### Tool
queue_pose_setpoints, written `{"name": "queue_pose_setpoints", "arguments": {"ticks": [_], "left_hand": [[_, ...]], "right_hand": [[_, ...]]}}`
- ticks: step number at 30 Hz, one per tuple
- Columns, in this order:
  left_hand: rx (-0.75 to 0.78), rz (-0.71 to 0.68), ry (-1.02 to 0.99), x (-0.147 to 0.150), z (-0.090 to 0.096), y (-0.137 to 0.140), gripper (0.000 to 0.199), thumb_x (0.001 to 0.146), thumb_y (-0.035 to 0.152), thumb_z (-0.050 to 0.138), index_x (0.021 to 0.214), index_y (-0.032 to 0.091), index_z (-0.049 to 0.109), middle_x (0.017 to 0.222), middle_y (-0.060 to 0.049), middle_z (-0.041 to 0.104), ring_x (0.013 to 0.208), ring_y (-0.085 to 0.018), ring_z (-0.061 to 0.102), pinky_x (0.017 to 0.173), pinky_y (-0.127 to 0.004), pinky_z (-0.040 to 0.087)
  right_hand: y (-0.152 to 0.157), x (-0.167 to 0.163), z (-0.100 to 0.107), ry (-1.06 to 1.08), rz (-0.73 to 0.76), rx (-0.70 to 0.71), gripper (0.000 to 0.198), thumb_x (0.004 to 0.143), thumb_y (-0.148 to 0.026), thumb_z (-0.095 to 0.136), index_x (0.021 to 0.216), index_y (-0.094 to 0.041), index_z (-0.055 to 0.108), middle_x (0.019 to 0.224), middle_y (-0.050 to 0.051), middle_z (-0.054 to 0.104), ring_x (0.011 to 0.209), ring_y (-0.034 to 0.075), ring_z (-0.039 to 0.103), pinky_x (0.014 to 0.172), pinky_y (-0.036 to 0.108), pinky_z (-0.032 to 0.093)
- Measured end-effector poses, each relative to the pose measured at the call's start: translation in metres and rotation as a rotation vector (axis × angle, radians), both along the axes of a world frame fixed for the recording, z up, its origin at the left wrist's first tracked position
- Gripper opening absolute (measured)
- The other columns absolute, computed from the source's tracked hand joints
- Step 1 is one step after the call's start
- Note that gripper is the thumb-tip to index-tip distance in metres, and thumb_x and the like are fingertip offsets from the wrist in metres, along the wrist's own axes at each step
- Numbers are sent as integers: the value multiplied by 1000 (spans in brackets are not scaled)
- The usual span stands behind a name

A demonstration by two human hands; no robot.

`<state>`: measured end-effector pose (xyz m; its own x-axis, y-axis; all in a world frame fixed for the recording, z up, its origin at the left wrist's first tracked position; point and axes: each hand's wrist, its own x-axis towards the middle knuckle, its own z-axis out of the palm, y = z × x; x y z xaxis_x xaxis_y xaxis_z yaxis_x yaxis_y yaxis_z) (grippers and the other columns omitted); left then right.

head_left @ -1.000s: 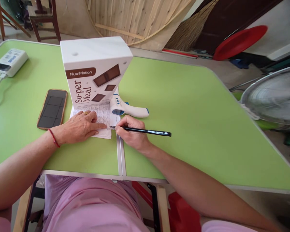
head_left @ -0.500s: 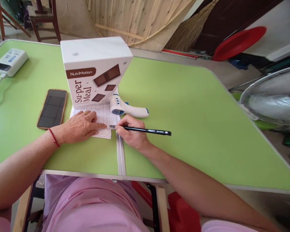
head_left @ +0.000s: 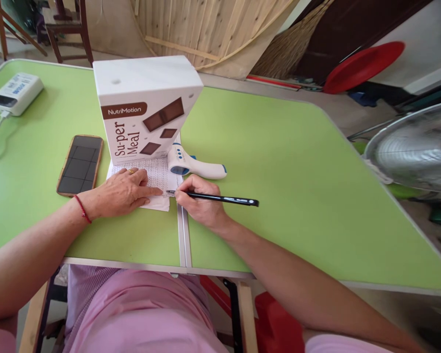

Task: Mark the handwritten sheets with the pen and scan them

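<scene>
The right hand is clamped on 1 black pen, its tip at the handwritten paper; the left hand rests on that paper, fingers loosely apart. Beyond stands a white box, a white thermometer beside it.

The white box reads "NutriMotion" and "Su-per Meal", while writing on the paper is illegibly small
</scene>
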<state>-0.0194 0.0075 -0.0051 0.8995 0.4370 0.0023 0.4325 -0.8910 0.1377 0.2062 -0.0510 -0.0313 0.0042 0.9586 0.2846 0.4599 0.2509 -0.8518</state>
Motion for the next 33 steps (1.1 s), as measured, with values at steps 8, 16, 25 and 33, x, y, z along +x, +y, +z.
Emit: {"name": "queue_pose_setpoints", "arguments": {"ticks": [8, 16, 25, 33], "left_hand": [[7, -3, -14, 0, -1, 1, 38, 102, 27, 48, 137, 31, 60, 97, -8, 53, 76, -18, 49, 76, -33, 43], [-5, -18, -35, -1, -2, 1, 38, 101, 27, 48, 137, 29, 60, 96, -8, 54, 77, -19, 50, 77, -35, 44], [-10, 21, -111, -6, 2, 9, 35, 98, 28, 53, 129, 21, 66, 99, -11, 55, 88, -22, 55, 85, -39, 49], [-1, 78, -175, -11, 2, 13, 39, 91, 33, 67, 126, 15, 66, 126, -18, 56, 119, -34, 54, 105, -56, 46]], "right_hand": [[0, 2, 0, 19, -1, 24, 11, 69, -24, 58, 60, -23, 51, 50, -5, 53, 44, 10, 44, 42, 23, 36], [-4, 10, 12, -39, -184, 301, 4, 84, -28, 62, 81, -25, 62, 68, -2, 65, 55, 13, 57, 53, 29, 49], [1, 33, 13, -618, -7, 422, 16, 88, -16, 61, 89, -25, 74, 83, 6, 67, 79, 23, 63, 70, 39, 52], [-6, 34, 18, -873, 276, 340, 11, 88, -16, 69, 91, -23, 77, 88, 6, 69, 88, 23, 62, 79, 38, 43]]}}
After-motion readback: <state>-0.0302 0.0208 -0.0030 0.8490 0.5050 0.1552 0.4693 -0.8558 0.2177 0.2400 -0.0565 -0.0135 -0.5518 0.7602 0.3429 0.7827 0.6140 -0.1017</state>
